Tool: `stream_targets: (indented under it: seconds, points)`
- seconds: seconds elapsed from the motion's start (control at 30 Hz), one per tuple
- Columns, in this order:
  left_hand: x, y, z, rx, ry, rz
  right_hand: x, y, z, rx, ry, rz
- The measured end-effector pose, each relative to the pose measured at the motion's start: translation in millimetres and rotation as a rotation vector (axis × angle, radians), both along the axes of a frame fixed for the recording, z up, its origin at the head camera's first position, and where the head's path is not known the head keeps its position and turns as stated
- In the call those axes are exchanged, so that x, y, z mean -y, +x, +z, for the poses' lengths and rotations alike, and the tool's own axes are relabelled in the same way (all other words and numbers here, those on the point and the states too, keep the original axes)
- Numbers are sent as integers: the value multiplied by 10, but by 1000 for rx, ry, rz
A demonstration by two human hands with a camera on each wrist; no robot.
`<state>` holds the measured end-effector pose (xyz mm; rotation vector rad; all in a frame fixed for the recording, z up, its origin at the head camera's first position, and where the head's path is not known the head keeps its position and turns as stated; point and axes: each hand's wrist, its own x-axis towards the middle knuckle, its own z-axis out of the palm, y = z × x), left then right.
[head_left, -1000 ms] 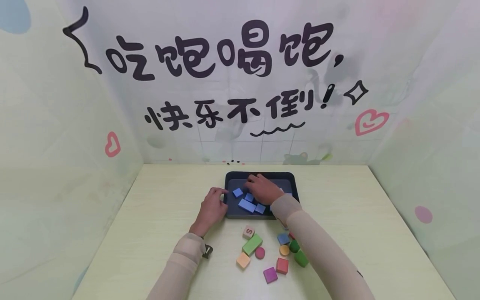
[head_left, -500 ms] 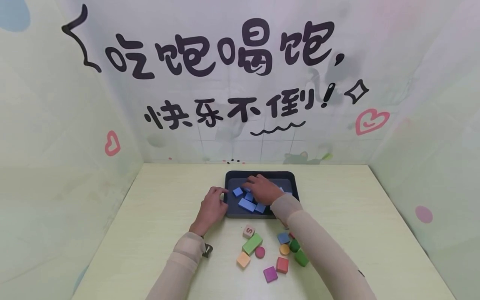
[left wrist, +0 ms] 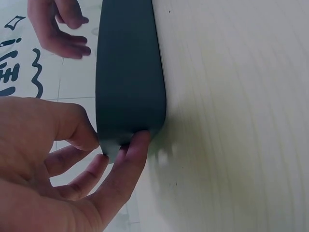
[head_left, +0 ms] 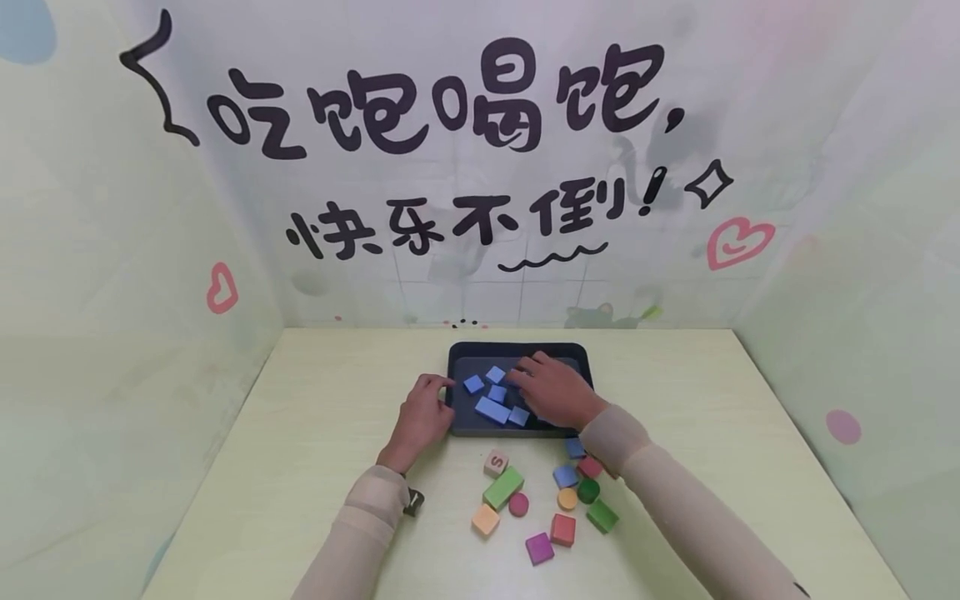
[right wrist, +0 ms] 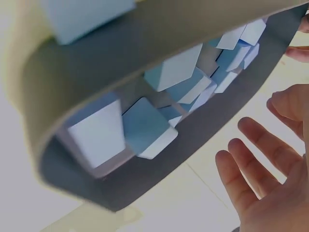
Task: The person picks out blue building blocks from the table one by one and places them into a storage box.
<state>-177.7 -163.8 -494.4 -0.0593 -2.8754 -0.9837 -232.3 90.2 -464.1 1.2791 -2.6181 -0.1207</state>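
Note:
A dark rectangular tray (head_left: 480,432) stands at the back of the table with several blue blocks in it. My left hand (head_left: 423,417) holds its left end, the thumb and bent fingers round the front corner in the left wrist view. Over the tray's right half hovers my right hand (head_left: 555,390), fingers spread apart and holding nothing in the right wrist view. Left of its fingertips lie a small blue block (head_left: 495,375), another blue block (head_left: 473,384) and a long blue block (head_left: 492,410). The right hand hides part of the tray's contents.
Loose blocks lie in front of the tray: a letter cube (head_left: 496,462), a green block (head_left: 503,488), an orange cube (head_left: 485,521), a purple cube (head_left: 539,548), a red cube (head_left: 563,530) and a blue block (head_left: 566,477). Printed fabric walls (head_left: 517,300) enclose the table.
My right hand has drawn back to the right from a blue block in the tray, which now shows fully. The left hand has stayed at the tray's left end.

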Motion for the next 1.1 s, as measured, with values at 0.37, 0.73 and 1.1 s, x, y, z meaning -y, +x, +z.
stream_targets:
  seconds: [0.37, 0.73, 1.1]
  points:
    - [-4, -5, 18, 2, 1, -8, -381, 412, 36, -12, -84, 37]
    - [-5, -9, 1, -1, 6, -2, -637, 907, -178, 99, -143, 30]
    - [-9, 7, 4, 0, -3, -1, -629, 1119, -392, 242, -80, -80]
